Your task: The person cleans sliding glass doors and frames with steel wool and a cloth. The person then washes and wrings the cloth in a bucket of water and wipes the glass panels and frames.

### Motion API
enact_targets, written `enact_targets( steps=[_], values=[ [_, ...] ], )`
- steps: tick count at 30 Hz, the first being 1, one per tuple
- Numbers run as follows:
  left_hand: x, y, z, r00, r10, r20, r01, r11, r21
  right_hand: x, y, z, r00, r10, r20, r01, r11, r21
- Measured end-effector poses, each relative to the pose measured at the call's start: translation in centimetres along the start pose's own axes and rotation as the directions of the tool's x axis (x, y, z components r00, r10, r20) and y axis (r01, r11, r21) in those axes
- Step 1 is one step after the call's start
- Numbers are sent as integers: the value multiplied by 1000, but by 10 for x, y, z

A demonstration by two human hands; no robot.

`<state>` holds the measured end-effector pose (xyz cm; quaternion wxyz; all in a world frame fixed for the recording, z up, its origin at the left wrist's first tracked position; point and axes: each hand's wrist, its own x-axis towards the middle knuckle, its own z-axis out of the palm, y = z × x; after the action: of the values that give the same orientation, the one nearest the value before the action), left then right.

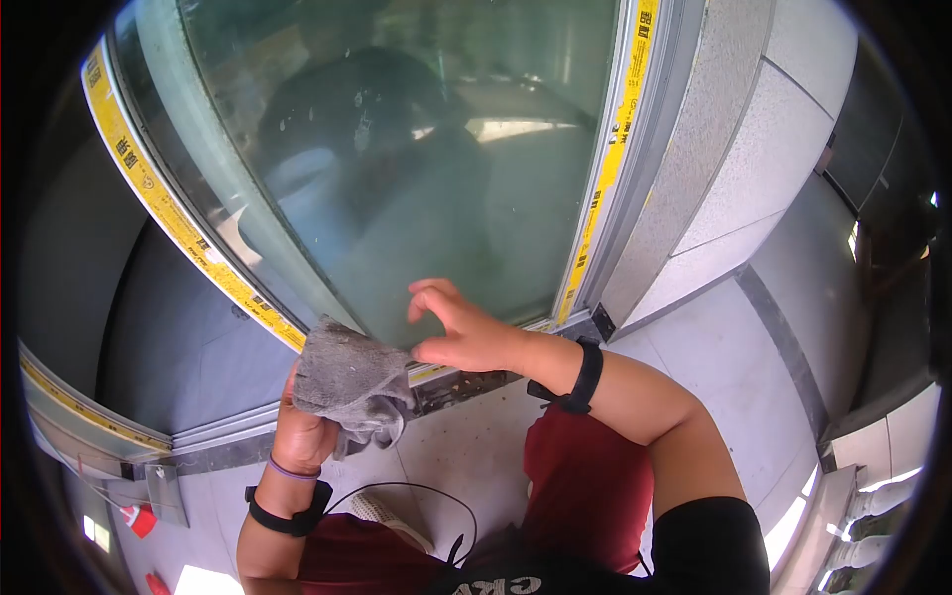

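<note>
A grey cloth drapes over my left hand, which is closed on it near the lower corner of the glass door. The cloth hides most of those fingers. My right hand is held in front of the dusty glass pane, thumb and fingers apart with nothing between them. Its thumb comes close to the cloth's right edge; whether they touch I cannot tell. Yellow printed tape runs along the door frame on the left, and more yellow tape covers the right frame.
White wall tiles stand right of the door, above a pale tiled floor. A black cable curves across my lap beside a shoe. At the lower left lies a red and white object near a flat grey plate.
</note>
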<state>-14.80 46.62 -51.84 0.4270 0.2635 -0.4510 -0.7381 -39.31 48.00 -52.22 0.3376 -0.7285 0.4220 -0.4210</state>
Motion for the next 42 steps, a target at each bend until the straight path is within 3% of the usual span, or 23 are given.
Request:
enact_targets(
  steps=[1, 2, 4, 5, 6, 7, 8, 9, 11, 13, 15, 16, 17, 19, 20, 22, 26, 29, 31, 37, 39, 40, 42],
  values=[
    [-3, 9, 8, 1000, 27, 9, -27, 999, 27, -2, -9, 0, 981, 192, 41, -196, 958, 209],
    [-2, 13, 14, 998, 57, 15, -58, 997, 52, -7, -16, 4, 980, 192, 45, -197, 957, 214],
    [1, 10, 32, 985, 139, 104, -167, 925, 341, -10, -29, 28, 954, 152, 259, -297, 620, 726],
    [4, 9, 37, 899, 338, 277, -437, 698, 567, -13, -27, 36, 950, 160, 268, -312, 497, 809],
    [10, 7, 38, 765, 431, 478, -629, 342, 698, -16, -19, 37, 942, 161, 293, -333, 362, 871],
    [18, 4, 38, 748, 402, 528, -657, 340, 673, -16, -8, 33, 943, 113, 313, -333, 335, 882],
    [24, 1, 36, 763, 335, 553, -646, 368, 669, -13, 2, 26, 943, 70, 325, -330, 311, 891],
    [24, 8, 39, 766, 361, 533, -639, 329, 695, -9, 3, 23, 945, 134, 299, -327, 338, 882],
    [26, 23, 41, 759, 218, 614, -641, 87, 762, -11, 7, 16, 947, 228, 228, -304, 396, 866],
    [31, 49, 27, 764, 233, 602, -614, -22, 789, -17, 9, 11, 944, 297, 145, -266, 422, 866],
    [43, 73, 5, 746, 396, 536, -343, -462, 818, -18, 10, 0, 939, 339, 57, -199, 400, 895],
    [54, 76, -16, 747, 424, 512, -216, -573, 790, -20, 13, -7, 936, 351, 28, -167, 374, 912],
    [67, 78, -41, 729, 442, 524, -202, -592, 780, -20, 21, -13, 948, 317, 21, -150, 390, 908],
    [87, 83, -86, 817, 230, 529, -42, -890, 453, -18, 38, -23, 932, 358, -61, -93, 396, 914],
    [89, 85, -96, 806, 244, 540, -28, -895, 446, -18, 45, -29, 939, 337, -71, -78, 408, 910],
    [91, 92, -106, 680, 154, 717, -117, -942, 313, -16, 51, -40, 907, 372, -195, 1, 462, 887],
    [89, 89, -108, 671, 169, 722, -93, -947, 308, -19, 49, -74, 813, 408, -415, 173, 510, 842],
    [79, 91, -111, 691, 194, 696, -47, -949, 311, -34, 50, -110, 809, 404, -427, 260, 405, 876],
    [65, 99, -132, 719, 212, 661, -30, -942, 335, -45, 59, -113, 811, 400, -426, 238, 440, 866],
    [26, 131, -212, 840, 328, 431, 191, -924, 332, -59, 55, -108, 844, 300, -444, 317, 389, 865],
    [11, 141, -226, 876, 414, 248, 278, -853, 442, -64, 56, -111, 816, 331, -474, 338, 392, 856],
    [7, 147, -226, 873, 412, 260, 275, -858, 434, -65, 56, -113, 794, 364, -486, 338, 399, 852],
    [-2, 157, -220, 763, 645, -36, 537, -602, 591, -64, 64, -117, 791, 334, -513, 359, 425, 831]
  ],
)
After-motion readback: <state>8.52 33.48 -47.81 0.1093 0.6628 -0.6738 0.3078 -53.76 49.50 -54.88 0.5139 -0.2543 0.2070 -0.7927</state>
